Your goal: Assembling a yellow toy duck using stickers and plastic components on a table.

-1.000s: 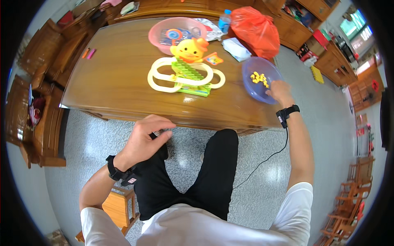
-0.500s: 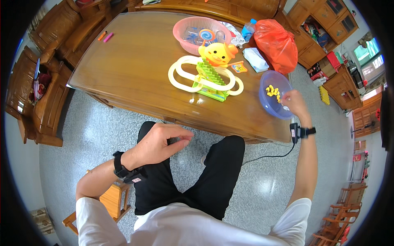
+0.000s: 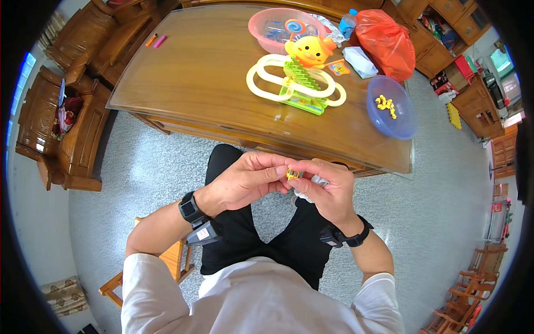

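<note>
Over my lap, my left hand and my right hand meet at a small yellow toy piece. A dark, greyish part shows on its side. Thumbs and fingers of both hands pinch it from either side. A crumpled white wipe or tissue is tucked in my right hand and hangs under the fingers. On the table's right end stands a translucent blue bowl with several small yellow pieces in it. Beyond my hands is a toy track with cream loops, a green staircase and a yellow duck head.
A wooden table spans the far side, its front edge beyond my knees. At its back are a pink basket of clear plastic items, a blue-capped bottle, a red plastic bag and a white packet. A wooden stool stands left.
My right hand has left the blue bowl and come to my lap with the small yellow piece. My left hand has moved right and closed on it too. The view has shifted slightly.
</note>
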`<state>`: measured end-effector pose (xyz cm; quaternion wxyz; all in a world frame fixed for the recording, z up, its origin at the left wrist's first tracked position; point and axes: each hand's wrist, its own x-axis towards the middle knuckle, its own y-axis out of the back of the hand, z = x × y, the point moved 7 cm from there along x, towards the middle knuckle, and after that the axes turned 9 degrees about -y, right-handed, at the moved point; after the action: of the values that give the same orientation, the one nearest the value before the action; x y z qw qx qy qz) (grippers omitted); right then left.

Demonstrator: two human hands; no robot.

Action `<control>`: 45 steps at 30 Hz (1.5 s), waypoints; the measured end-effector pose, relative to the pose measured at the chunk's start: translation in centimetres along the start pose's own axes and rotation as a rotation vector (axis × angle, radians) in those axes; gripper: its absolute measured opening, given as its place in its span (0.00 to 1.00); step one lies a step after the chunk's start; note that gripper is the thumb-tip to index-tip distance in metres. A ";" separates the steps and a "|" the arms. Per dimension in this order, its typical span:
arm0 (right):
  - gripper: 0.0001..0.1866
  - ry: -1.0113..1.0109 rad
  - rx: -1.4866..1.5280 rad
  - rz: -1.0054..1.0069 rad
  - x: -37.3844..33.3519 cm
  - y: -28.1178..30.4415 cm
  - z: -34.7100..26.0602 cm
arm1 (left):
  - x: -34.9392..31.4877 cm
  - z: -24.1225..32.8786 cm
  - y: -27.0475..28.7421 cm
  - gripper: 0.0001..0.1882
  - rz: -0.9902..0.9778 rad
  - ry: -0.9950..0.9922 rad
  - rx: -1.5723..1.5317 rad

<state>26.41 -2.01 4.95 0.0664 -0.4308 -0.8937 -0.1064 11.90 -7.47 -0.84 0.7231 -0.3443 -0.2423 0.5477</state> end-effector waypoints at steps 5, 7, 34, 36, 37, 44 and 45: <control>0.19 -0.181 -0.025 0.075 -0.4 0.6 0.5 | -1.3 0.3 1.4 0.17 0.005 -0.038 -0.066; 0.19 -0.235 0.134 0.121 0.0 1.8 -0.1 | -1.5 0.6 1.3 0.17 -0.004 -0.051 -0.089; 0.08 -0.082 0.147 0.186 -0.3 2.0 1.8 | -1.3 2.5 -1.8 0.13 -0.022 -0.178 0.118; 0.08 -0.047 0.182 0.240 -0.5 2.8 0.9 | -0.9 2.5 -1.5 0.12 0.036 -0.176 0.105; 0.08 -0.045 0.186 0.241 -0.4 2.8 0.2 | -0.8 2.7 -1.2 0.12 0.085 -0.171 0.093; 0.15 0.277 -0.259 0.126 -0.7 -0.2 -2.7 | -0.4 2.1 -1.2 0.14 0.059 -0.166 0.082; 0.16 0.340 -0.306 0.142 -1.3 -0.2 -3.0 | -0.5 1.8 -1.1 0.14 0.059 -0.165 0.082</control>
<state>27.07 -3.86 7.58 0.1572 -0.4735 -0.8106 -0.3067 11.15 -7.69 1.20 0.6975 -0.2752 -0.2683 0.6048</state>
